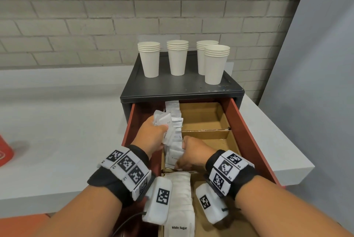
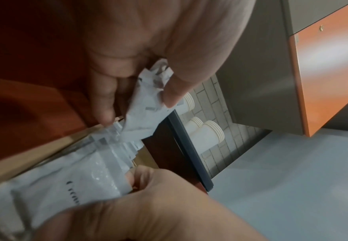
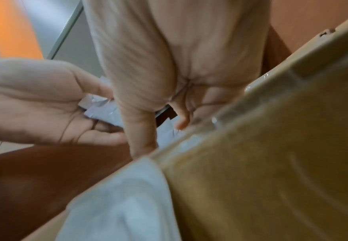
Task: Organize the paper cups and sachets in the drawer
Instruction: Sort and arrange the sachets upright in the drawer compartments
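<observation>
The red drawer is pulled out, with cardboard dividers inside. A row of white creamer sachets stands on edge in its left lane. Above that row my left hand grips a crumpled bunch of sachets, and the left wrist view shows thumb and fingers around the bunch. My right hand is at the near end of the row, its fingers curled round the front sachets. Several stacks of white paper cups stand on the black cabinet top.
White Sugar sachets fill the nearest left compartment. The cardboard compartments on the right hold nothing. The cabinet sits on a grey counter against a brick wall. A red object is at the left edge.
</observation>
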`<state>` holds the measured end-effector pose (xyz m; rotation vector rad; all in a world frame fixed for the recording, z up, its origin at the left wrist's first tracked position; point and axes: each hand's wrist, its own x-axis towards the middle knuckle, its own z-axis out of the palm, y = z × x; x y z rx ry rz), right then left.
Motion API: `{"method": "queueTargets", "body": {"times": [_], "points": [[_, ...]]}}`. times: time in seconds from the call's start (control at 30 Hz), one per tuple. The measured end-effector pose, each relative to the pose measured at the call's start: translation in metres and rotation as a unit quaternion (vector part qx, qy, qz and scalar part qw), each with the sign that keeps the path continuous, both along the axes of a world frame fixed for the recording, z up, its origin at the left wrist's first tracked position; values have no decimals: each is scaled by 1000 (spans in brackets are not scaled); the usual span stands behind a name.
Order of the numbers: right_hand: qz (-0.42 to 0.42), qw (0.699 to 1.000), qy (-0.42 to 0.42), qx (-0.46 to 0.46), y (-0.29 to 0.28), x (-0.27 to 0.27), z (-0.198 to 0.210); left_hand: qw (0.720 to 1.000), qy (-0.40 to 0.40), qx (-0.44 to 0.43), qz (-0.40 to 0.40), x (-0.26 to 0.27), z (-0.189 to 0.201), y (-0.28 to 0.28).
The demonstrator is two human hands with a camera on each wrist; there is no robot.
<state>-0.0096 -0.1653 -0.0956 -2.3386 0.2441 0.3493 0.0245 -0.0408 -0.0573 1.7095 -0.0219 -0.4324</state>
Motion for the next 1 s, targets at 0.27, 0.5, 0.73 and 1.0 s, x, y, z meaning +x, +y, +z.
{"method": "queueTargets", "body": {"times": [0.27,0.5,0.73,1.0], "points": [[-1,999,51,11,-13,4,13,999,1,-49,22,1,-2,2],[-48,977,-11,210,-16,4,23,998,-31,-47,40,3,-5,-1],[-105,957,-72,259,-14,7,29,993,-10,-98,66,2,-4,-6],[37,997,-60,26,-25,-3,34,983,-61,-125,123,7,-2,-3]]}}
